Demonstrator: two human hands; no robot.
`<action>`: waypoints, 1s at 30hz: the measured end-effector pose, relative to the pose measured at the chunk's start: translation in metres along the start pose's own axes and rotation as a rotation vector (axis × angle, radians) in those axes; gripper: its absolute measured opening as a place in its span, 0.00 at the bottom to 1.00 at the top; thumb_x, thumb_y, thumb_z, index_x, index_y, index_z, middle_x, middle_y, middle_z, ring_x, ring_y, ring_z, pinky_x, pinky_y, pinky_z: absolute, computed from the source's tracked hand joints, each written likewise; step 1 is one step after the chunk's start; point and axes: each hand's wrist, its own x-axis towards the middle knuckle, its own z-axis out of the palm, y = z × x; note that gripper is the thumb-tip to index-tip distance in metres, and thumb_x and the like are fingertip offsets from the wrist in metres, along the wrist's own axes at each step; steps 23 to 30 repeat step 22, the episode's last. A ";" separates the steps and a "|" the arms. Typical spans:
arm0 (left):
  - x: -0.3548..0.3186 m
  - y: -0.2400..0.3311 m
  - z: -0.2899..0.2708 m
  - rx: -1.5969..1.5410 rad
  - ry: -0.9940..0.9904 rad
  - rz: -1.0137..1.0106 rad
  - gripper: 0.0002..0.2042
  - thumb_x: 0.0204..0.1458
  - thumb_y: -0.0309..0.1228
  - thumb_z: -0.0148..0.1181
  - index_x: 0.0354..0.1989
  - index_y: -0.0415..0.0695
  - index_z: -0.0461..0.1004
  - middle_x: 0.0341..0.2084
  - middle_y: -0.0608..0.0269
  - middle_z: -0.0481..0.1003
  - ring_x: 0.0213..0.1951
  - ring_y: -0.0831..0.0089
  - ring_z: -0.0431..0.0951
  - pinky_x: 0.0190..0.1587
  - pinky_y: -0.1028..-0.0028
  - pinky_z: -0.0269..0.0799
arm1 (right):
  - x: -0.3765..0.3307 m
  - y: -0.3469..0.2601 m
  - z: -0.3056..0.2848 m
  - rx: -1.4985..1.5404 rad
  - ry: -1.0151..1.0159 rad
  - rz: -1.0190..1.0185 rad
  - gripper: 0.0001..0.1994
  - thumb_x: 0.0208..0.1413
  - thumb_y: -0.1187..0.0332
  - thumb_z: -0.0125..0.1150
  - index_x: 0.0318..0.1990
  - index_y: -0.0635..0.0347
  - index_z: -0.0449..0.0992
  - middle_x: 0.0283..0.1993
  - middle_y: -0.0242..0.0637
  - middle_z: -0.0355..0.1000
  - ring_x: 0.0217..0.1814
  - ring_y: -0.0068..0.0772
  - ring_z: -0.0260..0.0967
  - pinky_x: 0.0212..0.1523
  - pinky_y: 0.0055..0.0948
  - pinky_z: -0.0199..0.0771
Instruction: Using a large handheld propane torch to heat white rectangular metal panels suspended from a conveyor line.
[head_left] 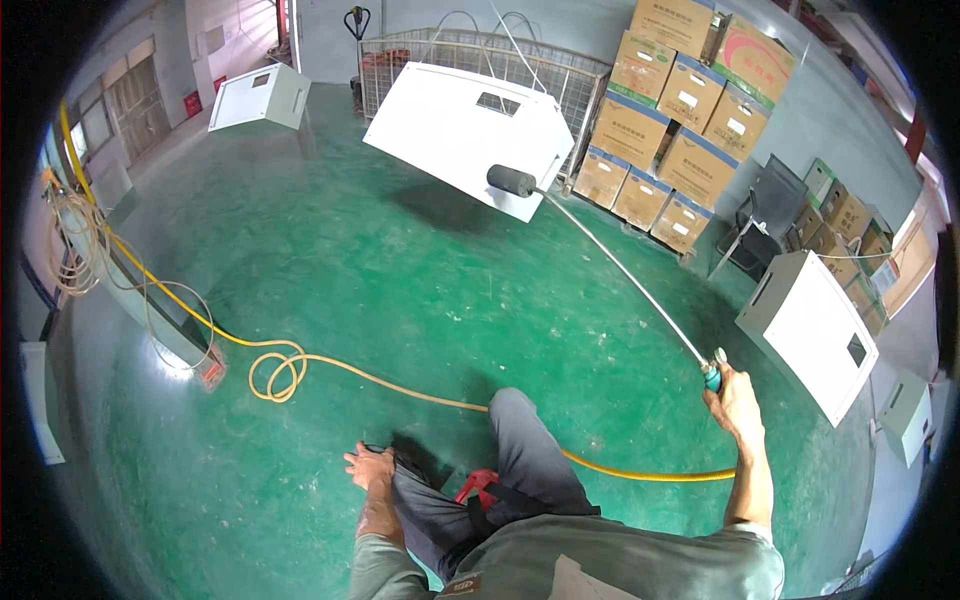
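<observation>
My right hand (735,400) is closed around the teal grip of a long-handled gas torch (625,270). From the grip, its thin metal tube slants up and left to a thick black burner head (512,181). In this view the burner overlaps the lower right part of a white metal cabinet (450,120), which hangs tilted from wires; I cannot tell whether they touch, and no flame shows. My left hand (370,467) is beside my bent left knee, fingers apart. Close to those fingers is a thin dark thing (377,447) too small to make out.
A yellow hose (400,388) loops across the green floor and passes under my right forearm. More white cabinets hang at the far left (260,98) and right (812,335). A wire cage (575,75), stacked cartons (665,130) and a black chair (765,210) stand behind.
</observation>
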 end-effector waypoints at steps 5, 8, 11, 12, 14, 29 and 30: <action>-0.008 0.005 -0.009 0.014 -0.014 -0.001 0.42 0.42 0.53 0.72 0.67 0.57 0.63 0.64 0.50 0.59 0.60 0.46 0.67 0.55 0.52 0.76 | 0.034 -0.016 -0.011 -0.153 0.105 -0.106 0.21 0.48 0.71 0.68 0.51 0.68 0.72 0.33 0.60 0.76 0.40 0.62 0.78 0.42 0.49 0.80; -0.003 0.000 -0.009 0.014 -0.035 -0.013 0.42 0.43 0.54 0.72 0.68 0.57 0.63 0.66 0.50 0.58 0.60 0.46 0.67 0.55 0.52 0.76 | 0.062 -0.026 -0.018 -0.228 0.182 -0.149 0.21 0.50 0.70 0.68 0.51 0.68 0.71 0.37 0.62 0.76 0.42 0.62 0.77 0.44 0.51 0.79; 0.000 -0.001 -0.006 0.027 -0.033 -0.011 0.42 0.43 0.55 0.71 0.68 0.57 0.62 0.66 0.51 0.58 0.60 0.46 0.67 0.54 0.53 0.76 | 0.089 -0.042 -0.026 -0.270 0.269 -0.192 0.17 0.51 0.70 0.66 0.46 0.69 0.71 0.38 0.64 0.75 0.43 0.64 0.76 0.45 0.52 0.78; 0.000 -0.001 -0.006 0.027 -0.032 -0.015 0.42 0.43 0.55 0.71 0.68 0.57 0.63 0.66 0.51 0.58 0.60 0.46 0.67 0.54 0.53 0.77 | 0.100 -0.044 -0.027 -0.256 0.287 -0.225 0.16 0.52 0.70 0.66 0.44 0.69 0.71 0.37 0.64 0.75 0.43 0.64 0.77 0.45 0.52 0.79; -0.001 -0.001 -0.008 0.027 -0.030 -0.028 0.42 0.43 0.55 0.71 0.68 0.57 0.63 0.66 0.51 0.58 0.60 0.46 0.67 0.53 0.53 0.77 | 0.115 -0.063 -0.032 -0.251 0.333 -0.227 0.16 0.51 0.70 0.66 0.44 0.69 0.71 0.36 0.64 0.76 0.43 0.64 0.77 0.44 0.52 0.79; -0.001 0.000 -0.013 0.032 -0.062 -0.040 0.42 0.44 0.54 0.71 0.69 0.58 0.62 0.67 0.54 0.57 0.62 0.49 0.66 0.55 0.52 0.75 | 0.178 -0.114 -0.042 -0.299 0.408 -0.304 0.18 0.53 0.67 0.66 0.46 0.67 0.70 0.42 0.65 0.75 0.46 0.66 0.76 0.46 0.52 0.77; -0.001 0.000 -0.013 0.032 -0.062 -0.040 0.42 0.44 0.54 0.71 0.69 0.58 0.62 0.67 0.54 0.57 0.62 0.49 0.66 0.55 0.52 0.75 | 0.178 -0.114 -0.042 -0.299 0.408 -0.304 0.18 0.53 0.67 0.66 0.46 0.67 0.70 0.42 0.65 0.75 0.46 0.66 0.76 0.46 0.52 0.77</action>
